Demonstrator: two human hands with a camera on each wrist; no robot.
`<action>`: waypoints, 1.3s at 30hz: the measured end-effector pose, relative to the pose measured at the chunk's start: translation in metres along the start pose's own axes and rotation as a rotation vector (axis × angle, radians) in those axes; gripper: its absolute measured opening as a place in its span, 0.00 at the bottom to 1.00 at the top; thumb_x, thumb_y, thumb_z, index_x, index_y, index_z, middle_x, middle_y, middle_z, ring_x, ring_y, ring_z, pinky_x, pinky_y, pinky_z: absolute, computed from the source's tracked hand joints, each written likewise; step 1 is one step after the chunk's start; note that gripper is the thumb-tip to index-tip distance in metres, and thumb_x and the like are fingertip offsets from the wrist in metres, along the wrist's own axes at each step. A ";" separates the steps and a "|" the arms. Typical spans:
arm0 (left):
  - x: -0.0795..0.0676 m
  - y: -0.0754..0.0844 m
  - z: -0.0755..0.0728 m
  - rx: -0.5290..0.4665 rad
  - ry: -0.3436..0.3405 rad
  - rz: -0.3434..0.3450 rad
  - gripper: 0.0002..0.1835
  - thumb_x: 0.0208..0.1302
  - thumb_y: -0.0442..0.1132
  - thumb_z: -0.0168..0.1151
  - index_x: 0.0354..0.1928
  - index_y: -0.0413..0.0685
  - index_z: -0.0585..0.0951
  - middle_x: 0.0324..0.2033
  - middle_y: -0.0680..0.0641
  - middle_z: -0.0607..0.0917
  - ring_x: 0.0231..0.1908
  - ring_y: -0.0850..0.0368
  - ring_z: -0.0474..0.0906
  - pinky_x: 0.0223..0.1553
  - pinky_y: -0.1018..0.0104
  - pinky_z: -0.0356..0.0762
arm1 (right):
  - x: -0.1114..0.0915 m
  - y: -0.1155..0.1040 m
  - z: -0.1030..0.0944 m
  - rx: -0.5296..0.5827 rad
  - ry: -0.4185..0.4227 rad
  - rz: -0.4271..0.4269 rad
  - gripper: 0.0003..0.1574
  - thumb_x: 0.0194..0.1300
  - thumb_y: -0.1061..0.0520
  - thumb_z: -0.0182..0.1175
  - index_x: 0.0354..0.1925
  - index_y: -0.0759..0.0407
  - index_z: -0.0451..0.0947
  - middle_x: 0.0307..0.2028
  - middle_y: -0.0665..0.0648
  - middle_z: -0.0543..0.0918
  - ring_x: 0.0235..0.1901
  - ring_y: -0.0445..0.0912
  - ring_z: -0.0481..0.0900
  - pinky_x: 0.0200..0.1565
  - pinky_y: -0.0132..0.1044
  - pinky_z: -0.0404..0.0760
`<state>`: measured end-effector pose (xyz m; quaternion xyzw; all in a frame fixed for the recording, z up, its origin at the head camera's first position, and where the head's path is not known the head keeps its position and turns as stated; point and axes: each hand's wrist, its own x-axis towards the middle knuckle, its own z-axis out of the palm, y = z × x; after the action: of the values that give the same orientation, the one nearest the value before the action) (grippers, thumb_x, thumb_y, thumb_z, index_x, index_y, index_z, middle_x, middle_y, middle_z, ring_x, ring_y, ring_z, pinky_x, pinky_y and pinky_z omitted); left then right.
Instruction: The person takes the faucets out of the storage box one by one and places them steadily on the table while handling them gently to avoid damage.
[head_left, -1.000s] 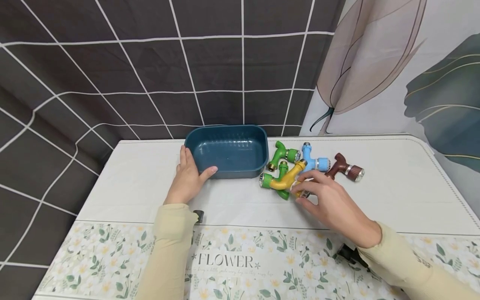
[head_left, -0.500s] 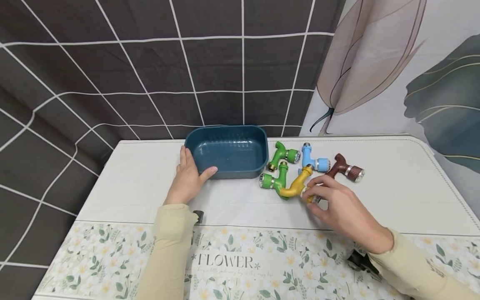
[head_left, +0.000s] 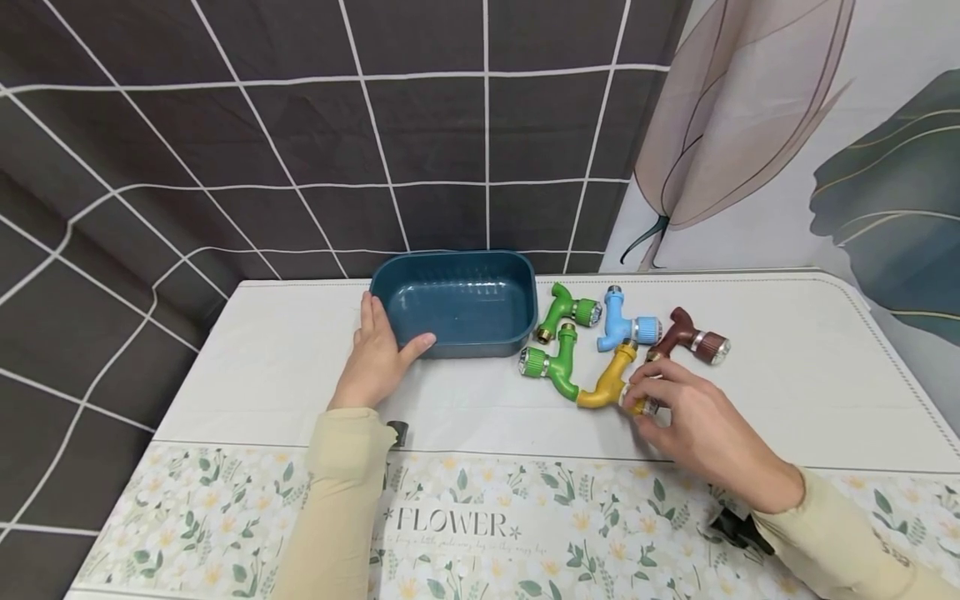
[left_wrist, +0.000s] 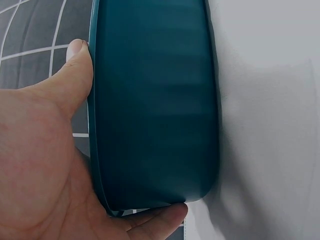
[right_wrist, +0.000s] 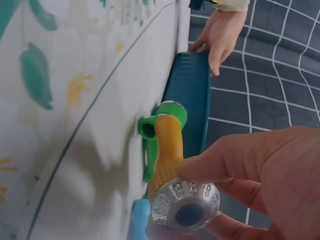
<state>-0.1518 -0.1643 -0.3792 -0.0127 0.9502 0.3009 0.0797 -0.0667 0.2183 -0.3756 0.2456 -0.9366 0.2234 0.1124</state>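
A dark blue plastic basin (head_left: pixel 457 304) stands against the tiled backdrop. My left hand (head_left: pixel 372 350) holds its near left corner, with the thumb over the front rim and the fingers along the end wall. In the right wrist view, a yellow faucet (right_wrist: pixel 169 140) is pinched at its knob by my right hand (head_left: pixel 693 417). The faucet's spout end is by a green faucet (head_left: pixel 561 367); whether they touch I cannot tell. Behind are another green faucet (head_left: pixel 558 312) and a light blue faucet (head_left: pixel 617 321). A dark red faucet (head_left: pixel 678 333) lies behind my right fingers.
White cloth (head_left: pixel 277 342) covers the table, with a flowered strip reading FLOWER (head_left: pixel 450 521) along the front. A dark cloth with a white grid (head_left: pixel 427 125) hangs behind the basin. To its right hangs a leaf-print curtain (head_left: pixel 742 133).
My right hand has drawn the yellow faucet to the right and nearer, off the green faucet it lay across. The left hand and basin have stayed put.
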 end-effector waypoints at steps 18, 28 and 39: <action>0.000 0.001 0.000 0.009 -0.002 -0.002 0.60 0.69 0.67 0.54 0.77 0.33 0.30 0.77 0.42 0.23 0.75 0.28 0.39 0.72 0.40 0.51 | -0.005 0.012 0.003 0.019 -0.064 0.070 0.17 0.48 0.68 0.74 0.32 0.48 0.83 0.45 0.50 0.81 0.44 0.47 0.81 0.40 0.46 0.82; 0.002 0.002 0.001 0.006 0.009 0.002 0.59 0.70 0.64 0.55 0.77 0.33 0.30 0.77 0.42 0.23 0.75 0.29 0.41 0.71 0.40 0.53 | -0.007 0.017 0.009 0.031 -0.049 0.071 0.17 0.48 0.68 0.74 0.30 0.47 0.82 0.45 0.51 0.81 0.43 0.47 0.81 0.37 0.43 0.80; 0.002 0.002 0.000 0.013 -0.006 0.003 0.60 0.70 0.66 0.55 0.77 0.34 0.30 0.77 0.42 0.23 0.75 0.28 0.40 0.71 0.40 0.52 | -0.009 0.016 0.011 0.025 -0.045 0.071 0.18 0.49 0.66 0.77 0.31 0.47 0.81 0.46 0.53 0.81 0.42 0.47 0.81 0.37 0.43 0.80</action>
<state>-0.1544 -0.1628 -0.3782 -0.0097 0.9519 0.2950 0.0819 -0.0679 0.2292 -0.3936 0.2187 -0.9441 0.2333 0.0800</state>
